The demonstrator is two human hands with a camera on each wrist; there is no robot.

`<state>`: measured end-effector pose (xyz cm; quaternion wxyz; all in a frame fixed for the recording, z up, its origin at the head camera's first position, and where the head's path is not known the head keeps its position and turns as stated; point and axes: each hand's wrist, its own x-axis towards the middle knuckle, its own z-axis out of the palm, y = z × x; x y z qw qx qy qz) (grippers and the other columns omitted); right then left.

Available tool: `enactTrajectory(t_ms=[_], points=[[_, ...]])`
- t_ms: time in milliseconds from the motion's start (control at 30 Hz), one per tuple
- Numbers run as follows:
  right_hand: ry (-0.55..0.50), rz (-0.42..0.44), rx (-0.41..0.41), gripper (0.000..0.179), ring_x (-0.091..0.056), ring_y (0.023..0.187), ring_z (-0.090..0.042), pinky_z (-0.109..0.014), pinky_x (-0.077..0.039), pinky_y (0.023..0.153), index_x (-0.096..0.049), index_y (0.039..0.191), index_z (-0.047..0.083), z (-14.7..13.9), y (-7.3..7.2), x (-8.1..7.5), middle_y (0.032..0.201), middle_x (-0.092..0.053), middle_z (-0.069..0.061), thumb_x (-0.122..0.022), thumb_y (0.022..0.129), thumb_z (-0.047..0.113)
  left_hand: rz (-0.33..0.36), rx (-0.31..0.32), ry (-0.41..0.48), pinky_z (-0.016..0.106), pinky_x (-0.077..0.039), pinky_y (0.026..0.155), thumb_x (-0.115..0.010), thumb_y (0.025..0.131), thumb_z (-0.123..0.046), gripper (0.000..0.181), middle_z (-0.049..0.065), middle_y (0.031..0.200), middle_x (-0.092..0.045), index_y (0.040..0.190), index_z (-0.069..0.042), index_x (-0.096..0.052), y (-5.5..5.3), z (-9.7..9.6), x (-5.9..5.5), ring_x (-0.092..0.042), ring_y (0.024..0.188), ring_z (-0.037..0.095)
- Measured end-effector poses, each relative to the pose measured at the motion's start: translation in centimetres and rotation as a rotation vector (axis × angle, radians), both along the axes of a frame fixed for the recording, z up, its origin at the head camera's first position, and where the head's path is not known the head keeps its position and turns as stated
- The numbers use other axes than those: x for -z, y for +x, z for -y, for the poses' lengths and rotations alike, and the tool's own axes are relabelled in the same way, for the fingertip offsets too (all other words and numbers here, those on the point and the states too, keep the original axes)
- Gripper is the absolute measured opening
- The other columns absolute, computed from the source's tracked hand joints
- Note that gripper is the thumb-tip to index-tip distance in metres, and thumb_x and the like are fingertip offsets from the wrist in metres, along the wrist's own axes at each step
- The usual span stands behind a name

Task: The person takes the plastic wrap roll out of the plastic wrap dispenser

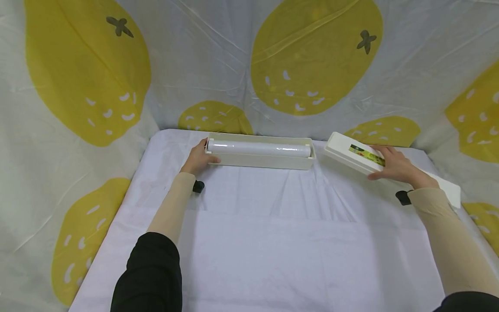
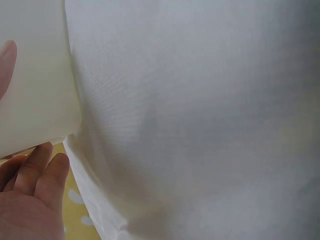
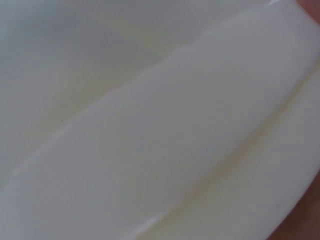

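Our left hand grips the box by its left end; a white roll lies inside; right of the box, our right hand grips a lid.

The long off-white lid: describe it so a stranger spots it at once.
Find the white cloth-covered table. Toward its far right, the right hand grips the long off-white lid. Unlike the open off-white box in the left hand, it bears a green-and-yellow rectangular label.
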<state>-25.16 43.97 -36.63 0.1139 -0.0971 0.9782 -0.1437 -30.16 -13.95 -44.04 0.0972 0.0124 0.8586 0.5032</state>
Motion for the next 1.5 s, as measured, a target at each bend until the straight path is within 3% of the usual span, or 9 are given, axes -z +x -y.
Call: enactTrajectory(t_ms=[533,900,1500], points=[[0.013,0.086,0.073,0.108,-0.024,0.112,-0.058,-0.071,-0.023,0.084,-0.013,0.145,-0.008,-1.2,0.6,2.1,0.134,-0.016,-0.042,-0.081,0.074,0.037,0.006,-0.001,0.002,0.045,-0.025,0.109,-0.077,0.080,-0.010,0.091,0.016,0.144,-0.041,0.152,-0.006,-0.021,-0.1,0.0,0.0,-0.039,0.125,0.031],[0.012,0.107,0.073,0.109,-0.023,0.112,-0.060,-0.071,-0.024,0.083,-0.014,0.143,-0.008,-1.6,0.8,4.0,0.133,-0.015,-0.043,-0.080,0.073,0.041,0.011,-0.006,-0.006,0.045,-0.027,0.108,-0.076,0.080,-0.011,0.091,0.016,0.143,-0.042,0.152,-0.006,-0.020,0.0,0.0,0.1,-0.040,0.125,0.031],[0.002,0.120,0.067,0.111,-0.023,0.113,-0.059,-0.070,-0.025,0.083,-0.014,0.142,-0.007,-1.6,0.8,5.2,0.133,-0.015,-0.042,-0.080,0.071,0.047,0.008,-0.010,-0.006,0.044,-0.024,0.109,-0.077,0.080,-0.011,0.091,0.015,0.144,-0.041,0.151,-0.006,-0.022,-0.1,-0.1,0.1,-0.039,0.127,0.029]])
